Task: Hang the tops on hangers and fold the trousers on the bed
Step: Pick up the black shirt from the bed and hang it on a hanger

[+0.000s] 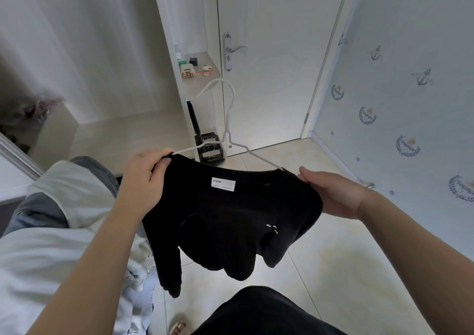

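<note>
**Black top held on a white hanger, in front of a closed door**

The person holds a black top [230, 219] at chest height above a pale tiled floor [333, 257]. The left hand [146, 178] is curled tight around 1 shoulder of the top, pinching the cloth together with the end of a white hanger [228, 119]. The right hand [333, 196] holds the other shoulder, with its thumb on top of the cloth and its fingers hidden beneath. Both arms of the hanger run into the neck opening, and its hook sticks up and away from the person. A white label [223, 184] shows inside the collar. The body and sleeves of the top hang down in loose folds.

Straight ahead is a white door [269, 52], closed, with a metal lever handle [232, 51]. To its right stands a wall [397, 78] papered in pale blue with anchors and wreaths. To the left of the door, narrow open shelves [202, 70] carry a few small objects, too small to identify.

A heap of pale clothes [64, 232] lies at the left edge, touching the left forearm. What it rests on is hidden. 1 sandalled foot [178, 327] shows on the tiles at the bottom.
</note>
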Motion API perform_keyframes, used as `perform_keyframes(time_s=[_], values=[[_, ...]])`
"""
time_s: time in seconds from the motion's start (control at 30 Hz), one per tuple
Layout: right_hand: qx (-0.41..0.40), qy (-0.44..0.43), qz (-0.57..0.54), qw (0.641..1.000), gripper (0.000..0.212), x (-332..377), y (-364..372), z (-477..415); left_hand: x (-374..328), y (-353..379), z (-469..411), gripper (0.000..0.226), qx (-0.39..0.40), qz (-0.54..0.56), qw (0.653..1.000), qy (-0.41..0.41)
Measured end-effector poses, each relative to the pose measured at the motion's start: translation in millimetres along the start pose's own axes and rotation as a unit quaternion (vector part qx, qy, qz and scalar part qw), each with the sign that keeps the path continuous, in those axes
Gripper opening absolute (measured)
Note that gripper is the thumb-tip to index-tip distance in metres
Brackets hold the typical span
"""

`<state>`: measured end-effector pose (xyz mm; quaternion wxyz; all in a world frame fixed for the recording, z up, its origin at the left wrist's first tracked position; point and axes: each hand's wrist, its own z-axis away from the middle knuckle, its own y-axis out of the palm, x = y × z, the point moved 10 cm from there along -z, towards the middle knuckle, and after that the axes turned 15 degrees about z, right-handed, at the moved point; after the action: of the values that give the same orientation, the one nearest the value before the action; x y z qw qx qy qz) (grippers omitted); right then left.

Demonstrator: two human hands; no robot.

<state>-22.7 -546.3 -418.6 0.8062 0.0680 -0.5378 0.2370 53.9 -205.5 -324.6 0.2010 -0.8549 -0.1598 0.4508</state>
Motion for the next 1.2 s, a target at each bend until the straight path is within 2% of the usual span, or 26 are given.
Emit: perform_keyframes(time_s=[0.07,0.2,0.4,0.47,0.57,0.6,0.77,0.9,1.0,1.2], values=[[0.019,0.03,-0.009,0.999,0.066,-5,6,-2,1,2,1,0.019,-0.004,-0.004,1.0,-0.002],[0.017,0.037,0.007,0.999,0.058,-5,8,-3,-1,1,5,0.02,-0.014,0.008,1.0,0.011],[0.066,0.048,-0.082,0.993,0.063,-12,19,0,-3,-1,4,0.02,-0.024,0.002,1.0,0.01],[0.068,0.038,-0.079,0.994,0.057,-10,20,0,-2,2,5,0.021,-0.016,-0.004,1.0,0.001],[0.033,0.018,-0.034,0.999,0.023,0,17,-3,5,8,7,0.025,0.001,-0.01,1.0,-0.024],[0.009,0.012,-0.016,1.0,0.019,3,12,-3,7,9,8,0.026,0.004,-0.013,0.999,-0.031],[-0.137,-0.019,0.111,0.984,0.013,17,-12,-3,5,17,12,0.03,0.024,-0.029,0.999,-0.035],[-0.218,-0.015,0.212,0.952,0.03,21,-19,-6,4,24,13,0.021,0.043,-0.03,0.998,-0.023],[-0.229,0.002,0.194,0.954,0.031,14,-22,-8,4,26,13,0.02,0.051,-0.031,0.998,-0.024],[-0.158,-0.002,0.15,0.976,0.025,3,-11,-14,-3,25,15,0.021,0.042,-0.039,0.998,-0.022]])
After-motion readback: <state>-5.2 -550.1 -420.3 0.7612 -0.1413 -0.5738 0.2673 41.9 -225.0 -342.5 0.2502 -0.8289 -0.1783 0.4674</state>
